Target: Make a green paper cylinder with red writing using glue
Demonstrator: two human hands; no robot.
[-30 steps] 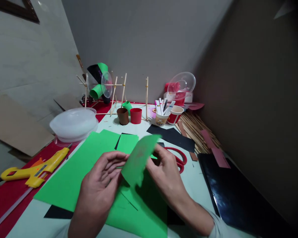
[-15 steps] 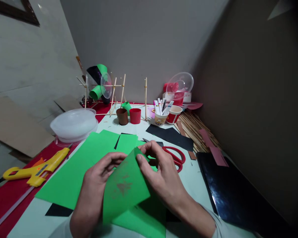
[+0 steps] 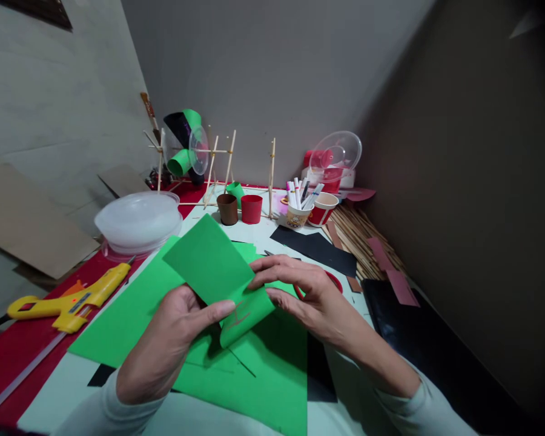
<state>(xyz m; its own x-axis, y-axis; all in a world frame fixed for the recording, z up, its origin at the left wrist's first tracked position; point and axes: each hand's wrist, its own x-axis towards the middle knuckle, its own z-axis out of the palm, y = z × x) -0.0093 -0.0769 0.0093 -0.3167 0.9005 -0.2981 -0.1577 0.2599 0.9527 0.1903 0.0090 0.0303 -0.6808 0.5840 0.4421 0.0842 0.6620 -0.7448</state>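
A small green paper piece (image 3: 218,272) is bent over above the table, with a faint pencil mark on its lower flap. My left hand (image 3: 172,339) pinches its lower left part, thumb on top. My right hand (image 3: 309,297) holds its right edge between fingertips and thumb. Underneath lies a large green sheet (image 3: 236,375) on the white table top, with black paper (image 3: 320,375) showing beside it. Red scissors (image 3: 333,280) lie just behind my right hand, mostly hidden by it.
A yellow glue gun (image 3: 68,300) lies at the left on red cloth. Behind it stands a clear plastic bowl stack (image 3: 138,221). At the back are brown (image 3: 227,209) and red cups (image 3: 251,208), a stick frame (image 3: 218,169), marker cups (image 3: 297,209). A black sheet (image 3: 418,339) lies right.
The green piece was turned and folded over: its upper part now leans back to the left and a small flap faces me. Both hands shifted with it; the view rose slightly.
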